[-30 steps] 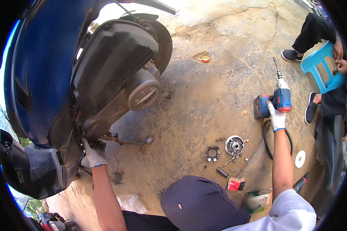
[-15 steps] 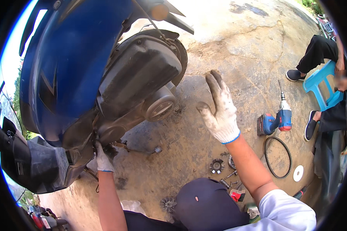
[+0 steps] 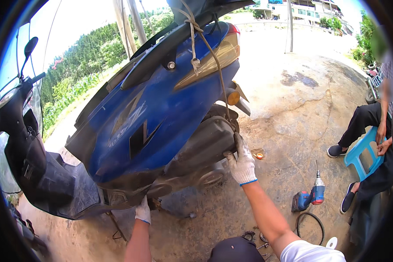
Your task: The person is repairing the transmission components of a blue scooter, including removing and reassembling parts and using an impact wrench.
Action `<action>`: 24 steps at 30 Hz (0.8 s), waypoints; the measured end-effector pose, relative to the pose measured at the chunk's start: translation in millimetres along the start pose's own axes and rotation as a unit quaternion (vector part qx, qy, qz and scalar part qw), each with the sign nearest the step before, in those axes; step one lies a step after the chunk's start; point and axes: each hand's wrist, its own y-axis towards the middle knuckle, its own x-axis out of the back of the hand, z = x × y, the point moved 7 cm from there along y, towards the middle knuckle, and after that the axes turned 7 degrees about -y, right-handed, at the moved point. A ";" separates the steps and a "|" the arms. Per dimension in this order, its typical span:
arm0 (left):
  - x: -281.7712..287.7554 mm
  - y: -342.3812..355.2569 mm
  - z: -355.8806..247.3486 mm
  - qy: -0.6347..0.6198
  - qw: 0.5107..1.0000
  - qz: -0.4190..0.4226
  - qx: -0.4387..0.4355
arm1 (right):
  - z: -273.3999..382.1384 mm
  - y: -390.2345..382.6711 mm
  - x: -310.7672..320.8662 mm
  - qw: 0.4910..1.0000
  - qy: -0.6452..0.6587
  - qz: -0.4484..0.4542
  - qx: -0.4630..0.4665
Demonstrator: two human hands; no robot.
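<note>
A blue scooter [image 3: 161, 126] stands tilted on the left, its dark engine cover [image 3: 205, 142] low along the near side. At the cover's rear end, my right hand [image 3: 242, 168] in a soiled white glove rests against it, thumb and fingers apart. Lower down, my left hand [image 3: 143, 212], also gloved, reaches up under the scooter's near lower edge. Its fingers are hidden beneath the engine. Close to it, the kick-start lever [image 3: 177, 213] sticks out. A rope [image 3: 214, 52] is tied around the rear of the scooter.
On the concrete right of my arm lie a blue cordless impact wrench [image 3: 311, 194], a black drive belt [image 3: 311, 222] and a white disc [image 3: 332, 243]. A small orange round piece [image 3: 259, 156] lies beyond my right hand. A person sits by a light-blue stool [image 3: 363, 153].
My right hand has come from the air onto the rear of the engine cover. My left hand stays under the scooter. The view has tilted upward, showing more of the scooter and background.
</note>
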 end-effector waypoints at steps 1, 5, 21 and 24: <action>-4.3 -0.2 -0.3 -0.020 1.000 0.005 0.015 | -4.4 0.5 -4.0 1.000 -0.005 -0.010 0.009; -27.5 19.0 -63.4 -0.136 0.984 -0.069 0.087 | -29.8 18.7 12.2 0.993 -0.049 0.070 -0.082; -67.8 -305.4 57.1 0.515 0.723 0.460 -0.028 | -96.5 -378.0 5.9 0.778 -0.318 0.535 0.087; -52.8 -361.3 123.8 0.470 0.795 0.377 0.067 | -62.6 -414.8 -39.9 0.789 -0.230 0.548 0.155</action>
